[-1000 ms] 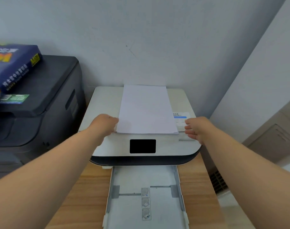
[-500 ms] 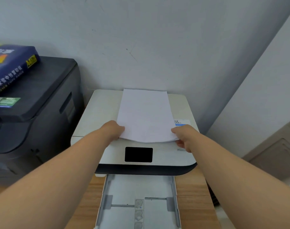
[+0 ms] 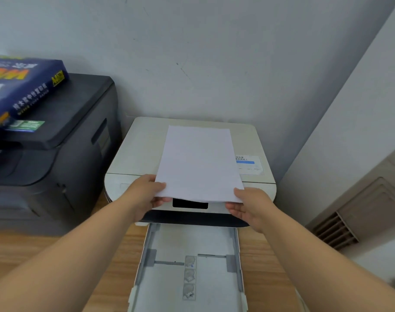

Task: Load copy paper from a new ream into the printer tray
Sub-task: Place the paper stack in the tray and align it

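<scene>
A thin stack of white copy paper (image 3: 198,163) lies over the top of the white printer (image 3: 135,149), its near edge lifted off the lid. My left hand (image 3: 148,192) pinches the near left corner and my right hand (image 3: 248,204) grips the near right corner, thumbs on top. Below the printer's front, the grey paper tray (image 3: 192,244) is pulled out and holds no paper; its guides show. The blue ream wrapper (image 3: 23,86) rests on the dark printer at the left.
A larger dark grey printer (image 3: 63,143) stands left of the white one. Both sit on a wooden desk (image 3: 57,251) against a white wall. A wall corner and a vented panel (image 3: 340,224) are at the right.
Both hands closed on the paper's near corners and raised that edge toward me, off the printer lid. The view has shifted slightly.
</scene>
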Available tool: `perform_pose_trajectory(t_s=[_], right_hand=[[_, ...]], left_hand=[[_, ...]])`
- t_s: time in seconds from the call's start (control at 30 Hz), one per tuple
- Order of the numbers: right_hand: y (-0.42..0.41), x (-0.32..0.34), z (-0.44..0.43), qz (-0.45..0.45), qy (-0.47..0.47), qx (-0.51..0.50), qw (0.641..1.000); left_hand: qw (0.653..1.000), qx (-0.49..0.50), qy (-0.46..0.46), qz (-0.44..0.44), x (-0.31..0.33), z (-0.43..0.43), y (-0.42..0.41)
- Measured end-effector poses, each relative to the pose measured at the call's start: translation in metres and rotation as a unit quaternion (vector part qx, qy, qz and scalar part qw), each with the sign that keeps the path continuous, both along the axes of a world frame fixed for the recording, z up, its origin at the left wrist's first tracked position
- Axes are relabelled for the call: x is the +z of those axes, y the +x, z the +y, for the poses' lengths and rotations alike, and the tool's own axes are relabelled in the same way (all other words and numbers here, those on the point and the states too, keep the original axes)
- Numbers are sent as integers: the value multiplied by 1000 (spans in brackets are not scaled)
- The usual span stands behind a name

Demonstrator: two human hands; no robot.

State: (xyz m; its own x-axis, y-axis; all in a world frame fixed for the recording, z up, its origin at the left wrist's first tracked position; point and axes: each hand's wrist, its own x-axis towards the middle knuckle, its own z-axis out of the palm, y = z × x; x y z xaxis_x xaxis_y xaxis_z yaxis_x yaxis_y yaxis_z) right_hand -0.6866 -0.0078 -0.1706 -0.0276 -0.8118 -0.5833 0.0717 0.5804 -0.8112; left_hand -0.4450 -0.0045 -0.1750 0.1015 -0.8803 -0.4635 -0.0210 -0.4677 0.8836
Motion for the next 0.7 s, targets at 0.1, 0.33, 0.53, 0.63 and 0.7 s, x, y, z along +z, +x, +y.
perform_pose_trajectory(t_s=[0.1,0.33,0.53,0.63,0.7], right_hand=[[-12,-3,27,-30,9,49,998],[-1,-17,87,-12,29,25,999],[12,-37,180,104,-39,30,993],[9,-58,236,90,-55,-1,994],[7,-73,270,87,-53,-26,994]], left_hand=[[1000,-26,14,11,-3,36,4],[998,-55,-11,4,-16,121,4],[997,-46,-31,-51,-30,197,-1],[996,-64,-24,-62,-44,240,2],[994,-89,-15,-60,-53,268,4]])
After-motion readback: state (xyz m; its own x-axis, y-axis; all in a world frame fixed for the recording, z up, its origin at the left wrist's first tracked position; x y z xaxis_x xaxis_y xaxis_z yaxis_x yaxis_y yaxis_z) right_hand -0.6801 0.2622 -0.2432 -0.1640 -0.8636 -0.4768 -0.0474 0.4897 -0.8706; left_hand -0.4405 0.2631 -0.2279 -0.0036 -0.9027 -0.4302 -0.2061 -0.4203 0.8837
